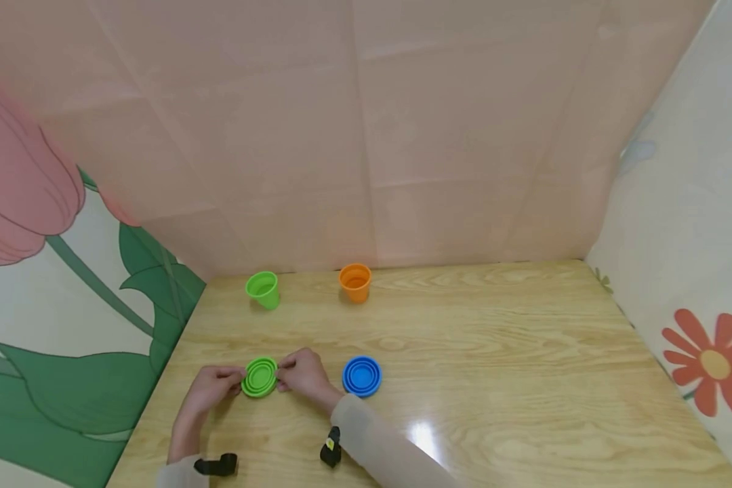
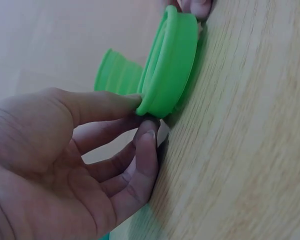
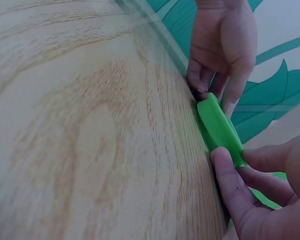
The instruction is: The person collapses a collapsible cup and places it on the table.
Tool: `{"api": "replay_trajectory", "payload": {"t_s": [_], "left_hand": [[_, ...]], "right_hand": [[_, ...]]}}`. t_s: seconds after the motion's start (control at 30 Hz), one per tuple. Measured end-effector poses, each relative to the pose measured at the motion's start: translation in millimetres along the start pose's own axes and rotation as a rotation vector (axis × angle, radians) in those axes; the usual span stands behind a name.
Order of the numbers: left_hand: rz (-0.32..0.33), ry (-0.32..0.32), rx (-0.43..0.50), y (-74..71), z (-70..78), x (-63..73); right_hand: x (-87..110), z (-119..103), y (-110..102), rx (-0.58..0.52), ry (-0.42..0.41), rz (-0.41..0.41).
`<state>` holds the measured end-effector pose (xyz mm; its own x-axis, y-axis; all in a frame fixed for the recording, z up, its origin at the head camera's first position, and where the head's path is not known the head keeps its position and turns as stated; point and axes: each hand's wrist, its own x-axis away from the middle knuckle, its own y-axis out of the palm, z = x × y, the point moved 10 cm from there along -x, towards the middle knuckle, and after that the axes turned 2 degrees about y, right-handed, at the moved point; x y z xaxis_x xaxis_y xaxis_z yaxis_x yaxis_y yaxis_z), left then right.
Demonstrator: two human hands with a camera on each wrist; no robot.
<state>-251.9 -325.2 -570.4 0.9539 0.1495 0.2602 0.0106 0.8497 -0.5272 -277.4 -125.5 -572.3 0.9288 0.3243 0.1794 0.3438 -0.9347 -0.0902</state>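
Sleeves (image 1: 396,447) were nearest my far-off camera. I saw the left hand (image 1: 210,388) and right hand (image 1: 306,376) pinch opposite edges of the folded green cup (image 1: 259,377), left of the blue cup (image 1: 362,376), probably so it wouldn't wobble.

- Rear wall (image 1: 476,135): dusty-pink covering, crossed by straight vertical and horizontal creases, meeting the far edge of the table
- Left wall (image 1: 12,305): whitish ground printed with a large pink tulip (image 1: 24,176), a green stem (image 1: 100,285) and broad green leaves (image 1: 79,390)
- Right wall (image 1: 665,237): whitish, bearing a red flower (image 1: 715,364) with a yellow-orange centre; higher up, a small blue-grey mark (image 1: 637,154), too blurred to identify
- Table (image 1: 494,339): pale wood-patterned top, its grain running mainly crosswise in the head view
- Light: one bright white reflection (image 1: 423,437) on the tabletop's near part
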Motion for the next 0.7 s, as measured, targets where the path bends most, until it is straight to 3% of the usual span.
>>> {"api": "replay_trajectory", "payload": {"t_s": [0.23,0.7], "left_hand": [[0.016,0.017,-0.005,0.0,-2.4,1.3],[0.022,-0.006,-0.010,1.5,-4.9,-0.1]], "right_hand": [[0.3,-0.4,1.1,0.056,-0.035,0.004],[-2.2,6.4,0.5,0.082,0.031,-0.037]]}}
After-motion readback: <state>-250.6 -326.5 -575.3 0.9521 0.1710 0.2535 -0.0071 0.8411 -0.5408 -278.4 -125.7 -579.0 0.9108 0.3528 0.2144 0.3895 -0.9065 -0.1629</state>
